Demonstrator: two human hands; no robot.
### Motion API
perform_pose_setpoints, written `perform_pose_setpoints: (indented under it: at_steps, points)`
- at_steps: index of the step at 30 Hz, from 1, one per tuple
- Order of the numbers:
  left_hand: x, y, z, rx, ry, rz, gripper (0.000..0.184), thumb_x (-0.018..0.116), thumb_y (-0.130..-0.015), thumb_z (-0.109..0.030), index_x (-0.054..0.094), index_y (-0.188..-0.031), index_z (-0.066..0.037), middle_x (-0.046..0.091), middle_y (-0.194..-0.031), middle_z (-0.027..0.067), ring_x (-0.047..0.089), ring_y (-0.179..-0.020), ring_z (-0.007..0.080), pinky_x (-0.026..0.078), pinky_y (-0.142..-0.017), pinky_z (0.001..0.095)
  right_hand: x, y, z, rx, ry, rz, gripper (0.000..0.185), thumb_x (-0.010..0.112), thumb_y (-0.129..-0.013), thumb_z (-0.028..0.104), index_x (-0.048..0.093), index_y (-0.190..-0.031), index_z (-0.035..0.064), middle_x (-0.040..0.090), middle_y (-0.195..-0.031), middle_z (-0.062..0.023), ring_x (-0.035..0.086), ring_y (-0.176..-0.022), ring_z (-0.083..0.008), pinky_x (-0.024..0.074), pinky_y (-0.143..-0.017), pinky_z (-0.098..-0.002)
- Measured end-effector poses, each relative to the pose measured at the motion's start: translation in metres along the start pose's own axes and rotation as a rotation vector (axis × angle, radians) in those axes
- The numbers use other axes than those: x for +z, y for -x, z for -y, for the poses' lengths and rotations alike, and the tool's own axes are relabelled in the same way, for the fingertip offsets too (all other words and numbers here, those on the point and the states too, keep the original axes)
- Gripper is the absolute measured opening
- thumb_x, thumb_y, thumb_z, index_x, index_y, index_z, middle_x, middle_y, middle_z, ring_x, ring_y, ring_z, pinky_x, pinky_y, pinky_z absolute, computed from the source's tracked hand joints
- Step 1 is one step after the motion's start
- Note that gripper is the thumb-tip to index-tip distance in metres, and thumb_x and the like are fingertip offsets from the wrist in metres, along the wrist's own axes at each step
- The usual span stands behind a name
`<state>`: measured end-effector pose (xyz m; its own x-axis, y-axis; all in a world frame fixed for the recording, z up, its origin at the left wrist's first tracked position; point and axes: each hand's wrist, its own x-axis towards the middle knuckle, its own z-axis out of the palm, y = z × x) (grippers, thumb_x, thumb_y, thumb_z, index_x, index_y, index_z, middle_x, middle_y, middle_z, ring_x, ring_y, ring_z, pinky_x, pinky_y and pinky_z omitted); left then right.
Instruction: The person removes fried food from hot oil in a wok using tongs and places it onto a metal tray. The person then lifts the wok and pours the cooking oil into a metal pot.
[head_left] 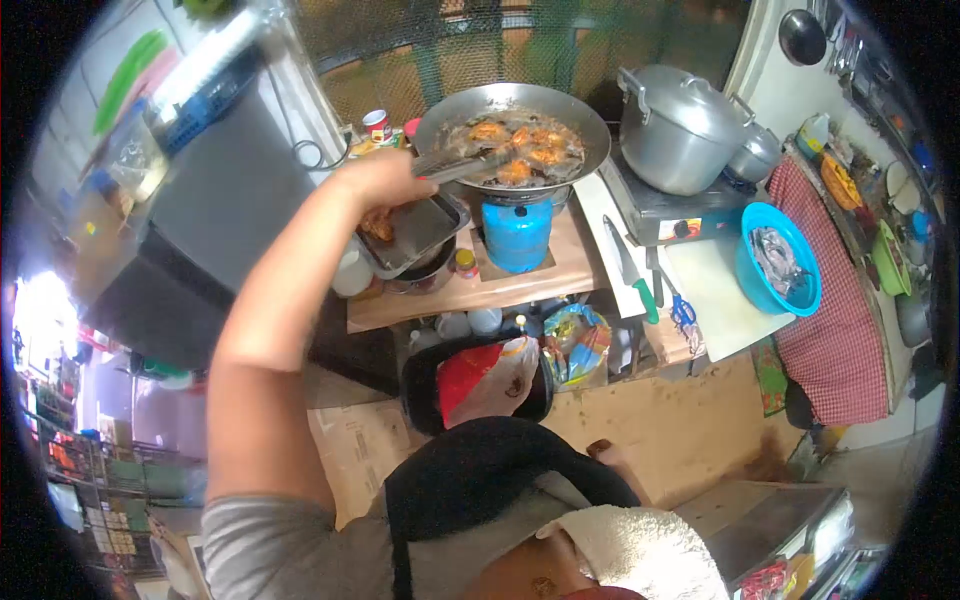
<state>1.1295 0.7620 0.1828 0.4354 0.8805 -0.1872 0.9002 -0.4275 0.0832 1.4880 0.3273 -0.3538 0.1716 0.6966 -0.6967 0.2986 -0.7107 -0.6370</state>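
My left hand [385, 180] is closed around the handle end of metal tongs [455, 168], reaching over the left rim of a large wok [590, 150]. The tips of the tongs are among browned pieces of frying food [515, 172] in bubbling oil. Under the hand, a rectangular metal tray [415, 235] holds a browned piece of fried food [378, 224] and rests over a dark pan. The wok sits above a blue gas canister burner [517, 235]. My right hand does not show.
A lidded silver pot [680, 125] stands on a black stove [655, 215] at right. Nearby are a green-handled knife [630, 265], blue scissors [683, 310], a white board [735, 325] and a blue basin [745, 265]. A small jar [466, 263] is at the counter's front.
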Motion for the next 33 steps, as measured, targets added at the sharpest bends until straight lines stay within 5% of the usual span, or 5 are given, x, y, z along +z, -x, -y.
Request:
perform_pose_setpoints:
  at_steps: [9,13,19,27,33]
  points:
    - [-0.011,-0.049,-0.086,0.02,-0.341,0.194,0.051,0.067,-0.083,-0.044,0.067,-0.112,-0.002,0.064,-0.119,0.0165,0.061,-0.111,0.0299,0.047,-0.095,0.0404,0.001,0.02,-0.155,-0.14,-0.318,-0.322,0.027,0.07,-0.08,0.024,0.06,-0.099,0.0073,0.059,-0.08,-0.0038,0.054,-0.051,-0.0213,0.0432,-0.042,-0.034]
    - [0.0,-0.069,-0.063,0.109,-0.414,0.105,0.053,0.075,-0.077,-0.042,0.068,-0.109,0.0,0.068,-0.108,0.0192,0.065,-0.101,0.0309,0.05,-0.089,0.0399,0.009,0.1,-0.079,0.299,-0.727,-0.412,0.031,0.067,-0.082,0.027,0.056,-0.108,0.0119,0.058,-0.081,-0.0045,0.056,-0.058,-0.0212,0.0441,-0.046,-0.0352]
    - [0.018,-0.086,0.028,0.036,0.197,0.213,0.042,0.067,-0.088,-0.036,0.059,-0.072,0.002,0.062,-0.065,0.0118,0.058,-0.047,0.0164,0.046,-0.037,0.0315,0.026,0.107,-0.101,0.185,-0.282,-0.315,0.021,0.065,-0.08,0.024,0.058,-0.094,0.0092,0.059,-0.076,-0.0048,0.056,-0.059,-0.0194,0.0441,-0.048,-0.0356]
    - [0.047,-0.057,0.081,-0.177,0.988,0.216,0.042,0.061,-0.092,-0.046,0.06,-0.084,-0.004,0.059,-0.066,0.0061,0.051,-0.046,0.0142,0.043,-0.041,0.0272,0.016,0.082,-0.1,0.101,0.084,-0.217,0.014,0.063,-0.077,0.02,0.061,-0.076,0.0057,0.06,-0.069,-0.0052,0.056,-0.061,-0.0171,0.0441,-0.05,-0.0362]
    - [0.086,-0.062,0.109,-0.17,1.303,0.192,0.045,0.06,-0.091,-0.049,0.062,-0.093,-0.004,0.061,-0.071,0.0067,0.053,-0.05,0.0121,0.044,-0.042,0.0241,0.022,0.091,-0.056,0.215,-0.465,-0.401,0.015,0.063,-0.077,0.017,0.064,-0.073,0.0023,0.063,-0.069,-0.0057,0.057,-0.063,-0.0154,0.0454,-0.055,-0.0348]
